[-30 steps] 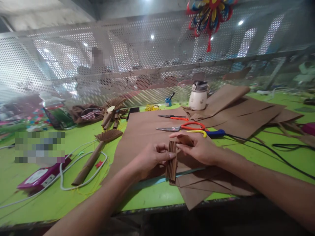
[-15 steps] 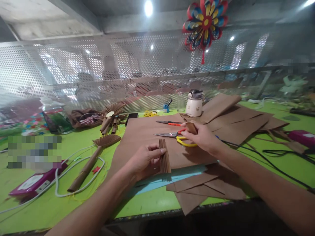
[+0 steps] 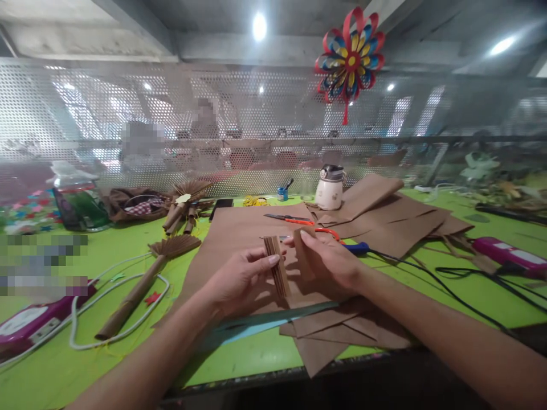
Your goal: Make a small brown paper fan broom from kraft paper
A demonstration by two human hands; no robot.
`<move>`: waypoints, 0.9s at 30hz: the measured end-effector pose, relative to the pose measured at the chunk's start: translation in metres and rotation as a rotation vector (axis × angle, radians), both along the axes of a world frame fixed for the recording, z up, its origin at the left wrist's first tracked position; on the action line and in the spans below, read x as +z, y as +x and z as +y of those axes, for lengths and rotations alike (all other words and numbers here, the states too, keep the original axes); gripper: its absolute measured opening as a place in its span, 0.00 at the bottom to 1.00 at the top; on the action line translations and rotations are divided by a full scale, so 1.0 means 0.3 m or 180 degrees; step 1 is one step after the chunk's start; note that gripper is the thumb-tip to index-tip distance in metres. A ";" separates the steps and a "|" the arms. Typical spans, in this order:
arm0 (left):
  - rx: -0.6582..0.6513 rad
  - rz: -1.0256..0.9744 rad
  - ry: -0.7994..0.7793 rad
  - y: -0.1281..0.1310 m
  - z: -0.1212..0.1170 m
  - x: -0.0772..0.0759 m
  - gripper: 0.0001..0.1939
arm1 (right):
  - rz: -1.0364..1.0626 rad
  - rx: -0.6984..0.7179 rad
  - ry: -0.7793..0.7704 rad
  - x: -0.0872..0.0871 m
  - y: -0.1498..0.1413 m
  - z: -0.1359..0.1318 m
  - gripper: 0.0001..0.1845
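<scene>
- Left hand (image 3: 241,279): thumb and fingers closed on pleated paper (image 3: 277,276).
- Right hand (image 3: 335,259), just beside it: thumb and fingers pinching a brown strip (image 3: 302,259).
- Beyond both hands: scissors (image 3: 299,221).

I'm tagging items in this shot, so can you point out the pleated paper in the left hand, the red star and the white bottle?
Pleated paper (image 3: 280,277): head view, on its lower folds.
Red star (image 3: 152,298): head view, on its centre.
Bottle (image 3: 329,195): head view, on its white body.

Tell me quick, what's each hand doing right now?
Left hand: closed, pinching pleated brown paper.
Right hand: closed, holding a separate brown paper piece.
</scene>
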State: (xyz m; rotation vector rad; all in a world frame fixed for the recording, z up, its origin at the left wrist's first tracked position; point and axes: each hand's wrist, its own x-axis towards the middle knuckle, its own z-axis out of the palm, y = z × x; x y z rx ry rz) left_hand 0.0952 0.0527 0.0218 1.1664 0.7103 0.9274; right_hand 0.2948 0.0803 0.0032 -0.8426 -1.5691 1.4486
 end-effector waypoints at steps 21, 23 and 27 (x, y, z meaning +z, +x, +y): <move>0.0347 -0.0224 -0.0616 0.025 -0.010 -0.014 0.04 | -0.2646 -0.0984 0.2411 -0.015 0.104 0.177 0.16; 0.0578 -0.0367 -0.0706 0.021 -0.003 -0.016 0.04 | -0.2876 -0.0858 0.2446 -0.033 0.139 0.215 0.14; 0.0909 -0.0541 -0.0755 0.010 0.005 -0.022 0.04 | -0.3182 -0.0532 0.2537 -0.060 0.160 0.233 0.18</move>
